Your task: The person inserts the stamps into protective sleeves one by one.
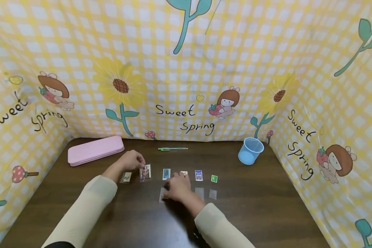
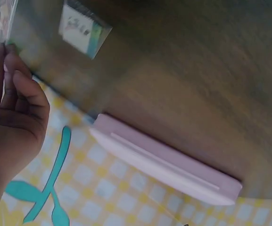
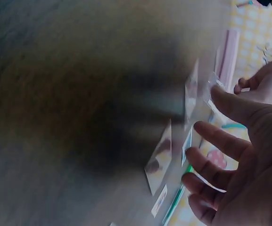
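In the head view my left hand (image 1: 127, 164) pinches the top edge of a picture card in a clear sleeve (image 1: 145, 173); the left wrist view also shows this hand (image 2: 20, 106) on the card (image 2: 3, 21). Left of it lies a smaller sleeved card (image 1: 126, 177). My right hand (image 1: 178, 187) is over the row, thumb by a clear sleeve (image 1: 162, 197); whether it touches is unclear. Its fingers are spread in the right wrist view, the hand (image 3: 249, 160) gripping nothing visible. Behind it are a blue-green card (image 1: 166, 174) and a partly hidden card (image 1: 184, 172).
Rightward lie a purple-blue card (image 1: 198, 175) and a green card (image 1: 214, 178), with clear sleeves (image 1: 199, 192) (image 1: 213, 194) in front. A pink case (image 1: 95, 151), a green pen (image 1: 173, 149) and a blue cup (image 1: 250, 151) stand or lie along the back.
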{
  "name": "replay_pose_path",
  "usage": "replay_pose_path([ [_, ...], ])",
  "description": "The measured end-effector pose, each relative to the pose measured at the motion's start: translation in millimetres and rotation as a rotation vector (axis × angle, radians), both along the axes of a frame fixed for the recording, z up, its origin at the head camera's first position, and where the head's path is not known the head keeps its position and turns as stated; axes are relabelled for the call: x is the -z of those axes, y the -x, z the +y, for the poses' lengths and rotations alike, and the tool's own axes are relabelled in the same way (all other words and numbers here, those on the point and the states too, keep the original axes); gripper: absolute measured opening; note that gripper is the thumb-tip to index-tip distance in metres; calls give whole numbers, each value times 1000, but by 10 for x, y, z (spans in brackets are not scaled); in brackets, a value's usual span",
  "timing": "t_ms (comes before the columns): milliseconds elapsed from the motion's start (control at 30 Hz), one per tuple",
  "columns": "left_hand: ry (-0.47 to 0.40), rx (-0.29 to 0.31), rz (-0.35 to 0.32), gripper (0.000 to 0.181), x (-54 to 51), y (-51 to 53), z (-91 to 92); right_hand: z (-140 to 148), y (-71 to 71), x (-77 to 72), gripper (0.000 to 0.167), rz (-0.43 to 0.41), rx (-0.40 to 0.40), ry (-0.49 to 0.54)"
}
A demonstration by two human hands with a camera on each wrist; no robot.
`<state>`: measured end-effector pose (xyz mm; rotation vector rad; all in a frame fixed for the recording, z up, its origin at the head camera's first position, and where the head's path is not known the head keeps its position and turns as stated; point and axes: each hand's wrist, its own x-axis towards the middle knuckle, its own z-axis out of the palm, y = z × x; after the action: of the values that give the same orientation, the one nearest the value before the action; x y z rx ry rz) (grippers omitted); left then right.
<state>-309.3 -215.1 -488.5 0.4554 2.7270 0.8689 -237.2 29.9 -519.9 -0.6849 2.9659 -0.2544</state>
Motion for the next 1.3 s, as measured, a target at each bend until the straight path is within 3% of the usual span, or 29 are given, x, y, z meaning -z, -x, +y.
replay_pose_path([
  [100, 69, -12, -29, 6, 109, 25, 10, -62, -43, 34, 39, 34, -12, -75],
  [200, 135, -63, -49, 5, 222, 45, 41, -102, -41, 50, 45, 70, -21, -117],
  [333, 192, -111, -10, 2, 310, 28, 72, -133, -24, 46, 47, 70, -21, -144],
  [433, 220, -132, 49, 5, 306, 19, 109, -146, -7, 31, 45, 62, -18, -162],
  [533, 239, -118, 118, 9, 287, 23, 192, -158, 7, 15, 43, 51, -21, -182],
  [700, 229, -13, 168, 10, 310, 38, 430, -184, 16, -1, 40, -29, -34, -178],
  [800, 231, 20, 140, 24, 335, 30, 560, -209, 8, 0, 38, -65, -41, -152],
  [933, 257, 12, 77, 39, 336, 2, 691, -230, -19, 5, 44, -47, -49, -129],
  [1100, 273, -6, 31, 31, 340, 5, 782, -232, -38, 21, 48, -8, -45, -123],
  [1300, 257, 11, -15, 29, 280, 52, 860, -190, -39, 40, 26, 59, -91, -102],
])
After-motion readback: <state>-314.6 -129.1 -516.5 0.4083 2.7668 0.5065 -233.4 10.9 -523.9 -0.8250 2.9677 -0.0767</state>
